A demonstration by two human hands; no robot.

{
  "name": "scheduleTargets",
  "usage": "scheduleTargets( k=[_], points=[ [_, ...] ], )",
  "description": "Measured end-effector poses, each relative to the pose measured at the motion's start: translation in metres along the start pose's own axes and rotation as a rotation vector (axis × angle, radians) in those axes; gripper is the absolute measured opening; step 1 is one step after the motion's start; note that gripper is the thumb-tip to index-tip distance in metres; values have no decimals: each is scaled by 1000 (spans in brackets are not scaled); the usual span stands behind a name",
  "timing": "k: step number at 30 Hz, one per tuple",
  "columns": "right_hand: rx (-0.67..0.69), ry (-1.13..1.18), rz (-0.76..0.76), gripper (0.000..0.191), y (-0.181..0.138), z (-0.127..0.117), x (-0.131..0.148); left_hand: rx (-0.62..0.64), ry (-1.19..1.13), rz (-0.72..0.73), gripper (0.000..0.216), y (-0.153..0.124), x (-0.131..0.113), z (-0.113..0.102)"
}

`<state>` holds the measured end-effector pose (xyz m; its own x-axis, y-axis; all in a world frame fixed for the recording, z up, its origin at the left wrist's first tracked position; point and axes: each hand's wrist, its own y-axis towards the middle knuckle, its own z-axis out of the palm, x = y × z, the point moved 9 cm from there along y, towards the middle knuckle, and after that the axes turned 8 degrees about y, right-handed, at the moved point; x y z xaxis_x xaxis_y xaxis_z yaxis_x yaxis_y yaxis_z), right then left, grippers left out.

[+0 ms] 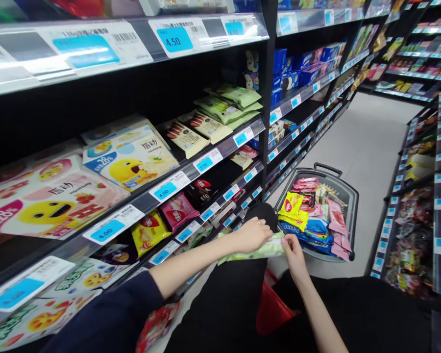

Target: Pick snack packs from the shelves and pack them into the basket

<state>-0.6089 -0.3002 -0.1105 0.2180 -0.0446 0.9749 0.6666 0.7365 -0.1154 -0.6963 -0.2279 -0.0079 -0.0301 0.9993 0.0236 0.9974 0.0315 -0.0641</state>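
Observation:
Above my lap, both hands are on a pale green snack packet. My left hand lies over its top, fingers curled down around it. At the packet's right end, my right hand pinches the edge between thumb and fingers. Just beyond them stands a grey shopping basket holding several snack bags, among them yellow packets, blue packets and pink packets. Similar green packets lie stacked on the shelf to the left, beside cream-coloured packets.
Shelves with blue price tags run along my left. They carry white and pink snack boxes and blue boxes. A lower rack of bagged goods stands on the right. Between them the aisle floor stretches away. A red stool-like object is beneath me.

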Motion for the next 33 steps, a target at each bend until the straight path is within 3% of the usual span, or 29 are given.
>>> scheduleTargets(
  k=[4, 7, 13, 22, 29, 33],
  points=[
    [34, 60, 35, 35, 4, 3, -5, -21, 7, 39, 22, -4, -1, 0],
    [50, 59, 50, 35, 4, 0, -7, -54, 152, -24, 19, -29, 0, -10],
    [56, -3, 27, 36, 2, -2, -5, 68, 244, -107, 18, -82, 10, -5],
    [82, -43, 30, 34, 4, -2, 0, -83, -341, -236, 22, -92, 49, -2],
    [86, -68, 20, 35, 0, -3, 6, -101, 22, -225, 20, -113, 26, -3],
    [92, -63, 33, 37, 5, -5, 4, -35, 25, -183, 17, -112, 24, 0]
  ],
)
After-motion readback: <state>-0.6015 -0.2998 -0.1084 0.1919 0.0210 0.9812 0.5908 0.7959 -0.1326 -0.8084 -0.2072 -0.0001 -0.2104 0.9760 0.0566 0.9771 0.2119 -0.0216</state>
